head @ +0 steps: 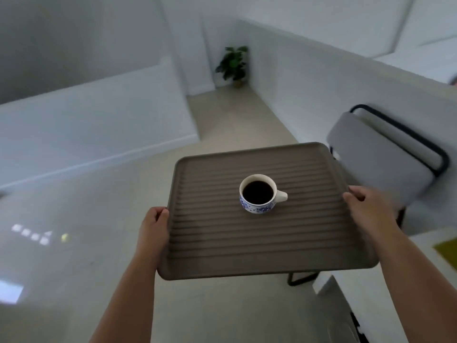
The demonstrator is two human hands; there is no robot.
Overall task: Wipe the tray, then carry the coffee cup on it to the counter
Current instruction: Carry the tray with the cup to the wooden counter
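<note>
A brown ribbed tray is held level in the air in front of me, above the floor. My left hand grips its left edge and my right hand grips its right edge. On the tray's middle stands a white coffee cup with a blue pattern, full of dark coffee, its handle pointing right. The cup stands upright.
A grey chair with a black frame stands close to the tray's right. White low walls run along the left and the right. A potted plant stands at the far end of a beige floor passage.
</note>
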